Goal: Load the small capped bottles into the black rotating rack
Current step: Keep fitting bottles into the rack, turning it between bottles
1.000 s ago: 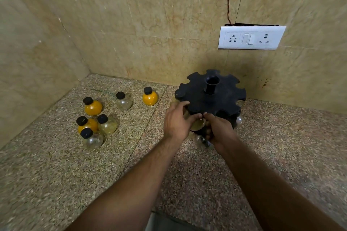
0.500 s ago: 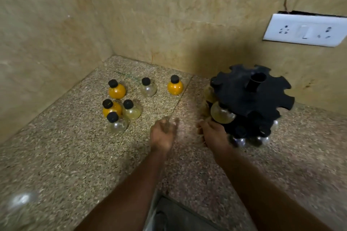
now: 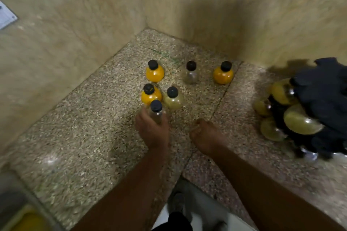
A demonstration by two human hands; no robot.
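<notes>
The speckled stone bench (image 3: pixel 78 137) fills the corner. The black rotating rack (image 3: pixel 323 103), blurred and cut off at right, carries pale yellow bottles (image 3: pixel 298 123). My left hand (image 3: pixel 153 129) has its fingers wrapped around the clear capped bottle (image 3: pixel 156 111); five more stand just beyond. My right hand (image 3: pixel 205 138) rests nearby, fingers curled and holding nothing.

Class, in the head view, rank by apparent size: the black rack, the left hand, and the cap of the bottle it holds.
1. black rack, though cut off by the frame edge
2. left hand
3. cap
</notes>
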